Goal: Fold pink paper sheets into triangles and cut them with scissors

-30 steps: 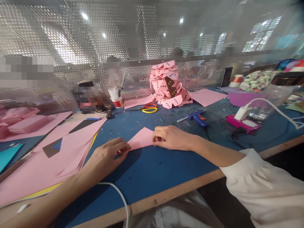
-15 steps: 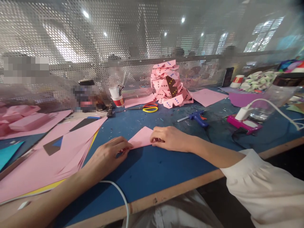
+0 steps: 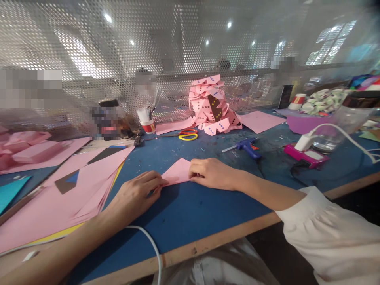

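A folded piece of pink paper (image 3: 178, 171) lies on the blue tabletop (image 3: 190, 209), its point facing away from me. My left hand (image 3: 142, 190) pinches its left corner between thumb and fingertips. At the right end, my right hand (image 3: 208, 173) has its fingers curled and closed on the paper's edge, covering that corner. Behind the paper stands a pile of pink cut pieces with dark dots (image 3: 204, 107).
A blue glue gun (image 3: 248, 148) and a magenta power strip (image 3: 307, 155) with cables lie to the right. Scissors (image 3: 188, 136) rest behind the paper. Pink sheets (image 3: 89, 186) cover the left side. A white cable (image 3: 151, 237) crosses the front edge.
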A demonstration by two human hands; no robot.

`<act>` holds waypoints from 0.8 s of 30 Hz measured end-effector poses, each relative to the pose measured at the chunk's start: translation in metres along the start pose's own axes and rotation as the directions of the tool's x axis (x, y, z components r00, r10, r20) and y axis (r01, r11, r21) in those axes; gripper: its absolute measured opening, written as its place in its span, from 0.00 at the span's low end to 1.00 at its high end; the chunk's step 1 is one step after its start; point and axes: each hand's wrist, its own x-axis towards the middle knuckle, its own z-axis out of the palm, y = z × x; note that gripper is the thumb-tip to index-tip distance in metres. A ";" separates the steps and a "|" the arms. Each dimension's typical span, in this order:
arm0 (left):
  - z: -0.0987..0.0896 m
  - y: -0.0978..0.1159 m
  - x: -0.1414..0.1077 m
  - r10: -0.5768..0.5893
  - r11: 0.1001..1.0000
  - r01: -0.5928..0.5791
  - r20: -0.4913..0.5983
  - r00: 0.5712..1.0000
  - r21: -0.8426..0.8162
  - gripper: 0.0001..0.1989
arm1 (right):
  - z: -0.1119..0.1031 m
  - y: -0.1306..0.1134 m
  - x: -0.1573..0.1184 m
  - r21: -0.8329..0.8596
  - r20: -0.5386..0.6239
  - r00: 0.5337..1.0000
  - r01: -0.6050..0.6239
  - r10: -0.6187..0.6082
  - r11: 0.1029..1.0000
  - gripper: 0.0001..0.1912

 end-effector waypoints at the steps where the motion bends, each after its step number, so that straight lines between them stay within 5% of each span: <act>1: 0.000 0.000 0.000 0.004 1.000 -0.004 -0.005 1.000 0.009 0.12 | 0.000 0.000 0.000 -0.001 -0.001 1.000 0.001 -0.001 1.000 0.06; 24: 0.000 -0.001 -0.001 0.036 0.998 -0.036 0.007 0.999 0.045 0.14 | 0.005 0.000 -0.001 -0.009 -0.027 0.999 0.020 -0.020 1.000 0.08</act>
